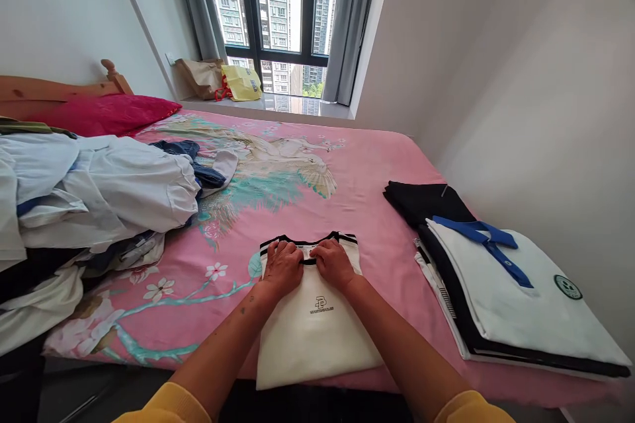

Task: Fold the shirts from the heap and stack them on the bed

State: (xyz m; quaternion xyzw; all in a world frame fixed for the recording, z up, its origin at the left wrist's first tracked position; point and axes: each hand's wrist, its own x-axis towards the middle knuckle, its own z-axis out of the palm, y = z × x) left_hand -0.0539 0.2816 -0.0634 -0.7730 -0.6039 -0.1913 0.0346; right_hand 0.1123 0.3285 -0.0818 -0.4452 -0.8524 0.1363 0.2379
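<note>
Upper left, I saw a brown paper bag (201, 79) and yellow bag (243, 83), contents hidden. Low centre, my left hand (284, 269) and right hand (335, 264) lay half-curled at the cream T-shirt (317, 340)'s neckline, grip unclear.

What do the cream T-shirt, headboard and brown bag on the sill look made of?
Cream T-shirt: probably cotton or a blend, matte; soft, smooth cloth with a printed-looking chest logo. Exact fibre unclear.
Headboard: likely wood, clear-varnished; orange-brown tone, dark knot, turned-looking post.
Brown bag: most likely kraft paper, matte; plain tan colour, stiff creases.
</note>
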